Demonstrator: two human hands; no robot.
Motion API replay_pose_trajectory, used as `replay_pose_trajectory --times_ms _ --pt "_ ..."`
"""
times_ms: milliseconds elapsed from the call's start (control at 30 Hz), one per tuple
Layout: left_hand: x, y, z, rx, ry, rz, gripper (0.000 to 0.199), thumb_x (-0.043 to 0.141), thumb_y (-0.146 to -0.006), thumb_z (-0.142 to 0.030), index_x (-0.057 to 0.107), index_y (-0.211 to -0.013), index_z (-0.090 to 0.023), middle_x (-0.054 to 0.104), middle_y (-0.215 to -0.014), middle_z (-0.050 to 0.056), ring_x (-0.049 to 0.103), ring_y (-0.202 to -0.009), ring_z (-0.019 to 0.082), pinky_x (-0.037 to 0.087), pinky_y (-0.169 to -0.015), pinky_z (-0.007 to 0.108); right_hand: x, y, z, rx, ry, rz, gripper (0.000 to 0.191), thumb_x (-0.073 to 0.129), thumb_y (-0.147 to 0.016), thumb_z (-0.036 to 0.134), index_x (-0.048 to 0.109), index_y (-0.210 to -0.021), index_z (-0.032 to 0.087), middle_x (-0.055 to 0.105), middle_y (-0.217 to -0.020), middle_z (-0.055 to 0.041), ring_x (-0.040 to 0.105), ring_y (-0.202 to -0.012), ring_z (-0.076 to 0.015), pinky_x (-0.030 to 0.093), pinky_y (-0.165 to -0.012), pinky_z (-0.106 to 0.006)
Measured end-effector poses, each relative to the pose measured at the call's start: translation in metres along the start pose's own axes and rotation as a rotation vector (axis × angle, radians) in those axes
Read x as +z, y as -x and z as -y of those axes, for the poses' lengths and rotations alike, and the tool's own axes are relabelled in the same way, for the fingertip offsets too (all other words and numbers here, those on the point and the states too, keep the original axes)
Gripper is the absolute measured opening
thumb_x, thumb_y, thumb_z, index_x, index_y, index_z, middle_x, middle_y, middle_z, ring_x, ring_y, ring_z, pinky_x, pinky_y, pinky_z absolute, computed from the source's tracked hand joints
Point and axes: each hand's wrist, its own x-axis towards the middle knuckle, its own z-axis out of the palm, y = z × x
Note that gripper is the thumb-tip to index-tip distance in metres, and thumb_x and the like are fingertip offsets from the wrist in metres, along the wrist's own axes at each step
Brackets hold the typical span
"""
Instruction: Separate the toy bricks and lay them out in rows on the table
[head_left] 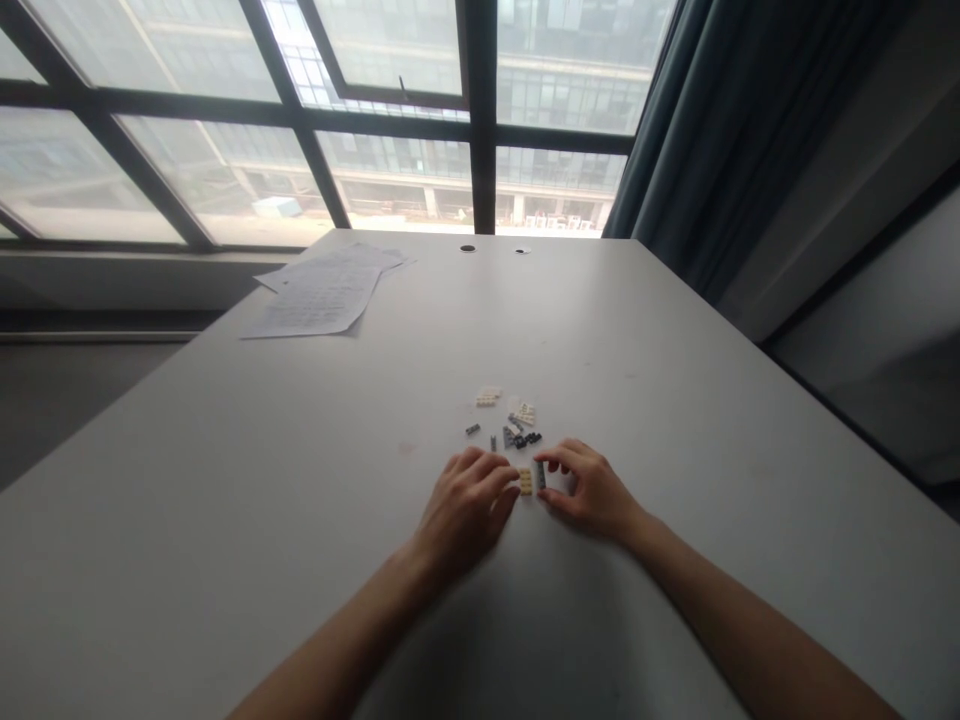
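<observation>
Both hands rest low on the white table (675, 420), close together. Left hand (469, 505) lies palm down with its fingers curled, and the fingertips touch a small tan brick (526, 481); whether it truly grips the brick I cannot tell. Right hand (589, 490) is bent into a narrow pinch, thumb and forefinger set about a small grey brick (540, 474) that sits just beside the tan one (the two pieces look to be touching). Just beyond the fingers lies a loose scatter of small bricks (517, 432), dark grey and cream, with one cream piece (487, 396) a little farther off. Sheets of paper (319, 295) lie near the far left corner, well apart from the hands. Behind the table stands a large window (375, 130), with a dark curtain (720, 130) at its right.
</observation>
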Motion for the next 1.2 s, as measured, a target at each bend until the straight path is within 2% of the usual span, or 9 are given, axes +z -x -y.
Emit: replay_pose_trajectory --times_ms 133,367,533,667,800,933,1100,1200 --pt "0.0048 0.0015 0.0001 0.132 -0.135 0.1 0.019 0.048 -0.09 -0.021 0.064 -0.1 -0.02 0.067 -0.097 0.006 0.052 -0.09 0.023 0.039 -0.081 0.037 0.0017 0.0009 0.0011 0.042 0.053 0.082 0.035 0.07 -0.069 0.017 0.065 -0.104 0.022 0.061 -0.091 -0.0032 0.056 -0.082 -0.0183 0.048 -0.077 -0.033" --pt "0.0077 0.0043 0.0006 0.164 -0.155 0.132 0.024 0.048 -0.09 -0.021 0.062 -0.109 -0.022 0.067 -0.103 0.006 0.052 -0.092 0.022 0.038 -0.082 0.038 0.0028 0.0004 0.0006 0.025 0.098 0.11 0.038 0.072 -0.072 0.025 0.065 -0.109 0.021 0.061 -0.096 -0.0059 0.056 -0.091 -0.021 0.046 -0.085 -0.036" --pt "0.0074 0.0039 0.0009 0.184 -0.166 0.122 0.024 0.048 -0.091 -0.022 0.061 -0.11 -0.021 0.067 -0.107 0.005 0.052 -0.092 0.022 0.037 -0.082 0.037 0.002 0.0006 0.0006 -0.003 0.099 0.136 0.039 0.07 -0.073 0.022 0.063 -0.111 0.022 0.061 -0.098 -0.0055 0.056 -0.091 -0.0203 0.045 -0.086 -0.035" --pt "0.0077 0.0032 0.0002 0.207 -0.17 0.094 0.022 0.048 -0.091 -0.021 0.062 -0.108 -0.021 0.067 -0.108 0.004 0.052 -0.09 0.02 0.037 -0.08 0.036 0.0004 0.0002 0.0001 -0.015 0.149 0.129 0.029 0.067 -0.075 0.021 0.063 -0.104 0.021 0.061 -0.097 -0.0048 0.055 -0.087 -0.0188 0.045 -0.081 -0.032" --pt "0.0086 0.0039 -0.0002 0.206 -0.165 0.089 0.021 0.049 -0.09 -0.02 0.062 -0.107 -0.022 0.067 -0.108 0.003 0.052 -0.091 0.02 0.037 -0.081 0.036 -0.0019 -0.0014 -0.0038 0.042 0.341 0.041 0.019 0.07 -0.076 0.032 0.062 -0.087 0.018 0.06 -0.088 -0.0051 0.054 -0.083 -0.0205 0.043 -0.075 -0.032" --pt "0.0089 0.0045 -0.0006 0.205 -0.162 0.1 0.02 0.049 -0.091 -0.02 0.062 -0.106 -0.022 0.067 -0.106 0.003 0.052 -0.091 0.02 0.037 -0.08 0.036 -0.0006 -0.001 -0.0037 0.052 0.474 0.009 0.026 0.066 -0.08 0.041 0.057 -0.07 0.018 0.058 -0.077 -0.0044 0.052 -0.075 -0.0197 0.04 -0.068 -0.032" --pt "0.0088 0.0042 -0.0016 0.207 -0.17 0.106 0.022 0.047 -0.091 -0.019 0.061 -0.108 -0.021 0.066 -0.104 0.005 0.052 -0.09 0.02 0.036 -0.08 0.036 0.0031 0.0017 -0.0015 -0.066 0.337 0.075 0.02 0.066 -0.08 0.039 0.06 -0.08 0.02 0.059 -0.083 -0.0039 0.053 -0.078 -0.0191 0.042 -0.072 -0.031" --pt "0.0085 0.0042 -0.0016 0.214 -0.176 0.103 0.021 0.047 -0.092 -0.02 0.062 -0.106 -0.02 0.066 -0.103 0.005 0.052 -0.09 0.019 0.036 -0.079 0.036 0.0035 0.0016 -0.0039 -0.059 0.234 0.044 0.018 0.07 -0.077 0.033 0.06 -0.085 0.02 0.06 -0.086 -0.0041 0.055 -0.083 -0.02 0.044 -0.076 -0.032"
